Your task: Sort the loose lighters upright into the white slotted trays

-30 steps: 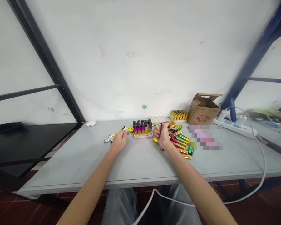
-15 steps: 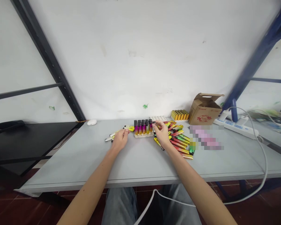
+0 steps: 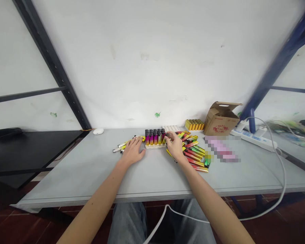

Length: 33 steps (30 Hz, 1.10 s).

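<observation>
A cream tray (image 3: 155, 146) near the table's middle holds several upright lighters (image 3: 154, 137) with black tops and purple-to-yellow bodies. My right hand (image 3: 175, 146) reaches to the tray's right end, fingertips pinched on a lighter there. To its right lies a heap of loose red, green and yellow lighters (image 3: 194, 153). My left hand (image 3: 132, 151) rests flat on the table left of the tray, fingers spread, next to a few loose lighters (image 3: 122, 146).
The grey table (image 3: 152, 173) stands against a white wall. At the back right sit a tray of yellow lighters (image 3: 194, 124), an empty white tray (image 3: 170, 128), a cardboard box (image 3: 221, 118) and a power strip (image 3: 254, 139) with a white cable. A small white object (image 3: 98, 131) lies back left.
My right hand moved from above the heap to the tray's right end with a lighter. My left hand went from curled beside the loose lighters to flat and spread.
</observation>
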Motion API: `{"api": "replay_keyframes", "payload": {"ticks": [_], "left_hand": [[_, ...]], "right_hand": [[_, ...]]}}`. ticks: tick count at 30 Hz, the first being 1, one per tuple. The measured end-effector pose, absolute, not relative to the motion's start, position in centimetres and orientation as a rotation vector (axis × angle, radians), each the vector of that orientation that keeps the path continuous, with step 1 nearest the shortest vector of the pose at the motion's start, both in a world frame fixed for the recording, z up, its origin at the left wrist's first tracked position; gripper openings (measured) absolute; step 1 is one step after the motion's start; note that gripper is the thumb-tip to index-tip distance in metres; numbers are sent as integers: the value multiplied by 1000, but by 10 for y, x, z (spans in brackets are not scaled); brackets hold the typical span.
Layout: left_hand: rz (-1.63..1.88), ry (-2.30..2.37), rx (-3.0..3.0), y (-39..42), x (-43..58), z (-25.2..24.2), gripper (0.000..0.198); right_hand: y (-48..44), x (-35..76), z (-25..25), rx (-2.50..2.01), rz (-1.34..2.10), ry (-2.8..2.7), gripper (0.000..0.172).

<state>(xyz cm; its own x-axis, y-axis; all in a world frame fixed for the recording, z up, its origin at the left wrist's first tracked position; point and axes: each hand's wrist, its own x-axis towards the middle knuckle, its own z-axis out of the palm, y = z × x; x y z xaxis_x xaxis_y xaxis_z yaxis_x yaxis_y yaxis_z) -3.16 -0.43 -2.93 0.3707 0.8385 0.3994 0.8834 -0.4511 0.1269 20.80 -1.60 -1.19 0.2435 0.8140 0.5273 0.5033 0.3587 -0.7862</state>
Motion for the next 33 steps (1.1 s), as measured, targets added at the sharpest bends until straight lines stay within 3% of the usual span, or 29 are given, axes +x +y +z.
{"api": "replay_keyframes", "payload": {"ticks": [10, 18, 29, 33], "left_hand": [[-720, -1609, -2498, -4, -31, -26, 46], [-806, -1688, -2426, -2, -34, -30, 51], [-794, -1760, -2408, 0, -36, -30, 33], [-800, -1770, -2417, -3, -35, -27, 44]], "right_hand": [[-18, 209, -14, -1341, 86, -1610, 32], [-16, 209, -19, -1324, -167, -1696, 35], [-20, 204, -20, -1402, -236, -1771, 47], [-20, 204, -19, -1389, -230, -1761, 42]]}}
